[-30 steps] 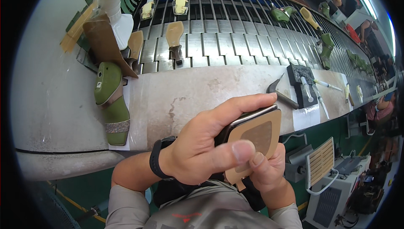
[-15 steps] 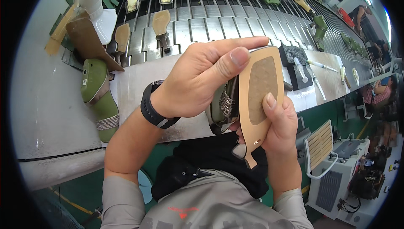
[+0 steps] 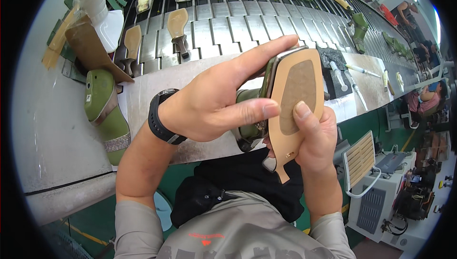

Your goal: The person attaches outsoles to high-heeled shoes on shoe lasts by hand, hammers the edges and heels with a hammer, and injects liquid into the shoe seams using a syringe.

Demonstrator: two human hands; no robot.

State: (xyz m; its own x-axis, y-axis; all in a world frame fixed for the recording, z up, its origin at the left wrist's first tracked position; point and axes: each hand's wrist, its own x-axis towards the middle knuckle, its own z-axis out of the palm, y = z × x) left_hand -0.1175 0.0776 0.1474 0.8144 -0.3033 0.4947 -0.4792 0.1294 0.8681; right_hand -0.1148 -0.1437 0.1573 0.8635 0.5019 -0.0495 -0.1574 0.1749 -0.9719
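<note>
My left hand point(image 3: 214, 101) clasps green sandal point(image 3: 248, 131) and tan outsole point(image 3: 296, 94) together; right hand point(image 3: 320, 140) grips the outsole. Outsole likely stiff, light; sandal heavier; best held by edges.

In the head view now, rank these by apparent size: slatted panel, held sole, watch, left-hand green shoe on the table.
1. Held sole, raised toward the camera
2. Green shoe
3. Watch and slatted panel, unranked: they look alike, and their nearness seems to differ.
</note>
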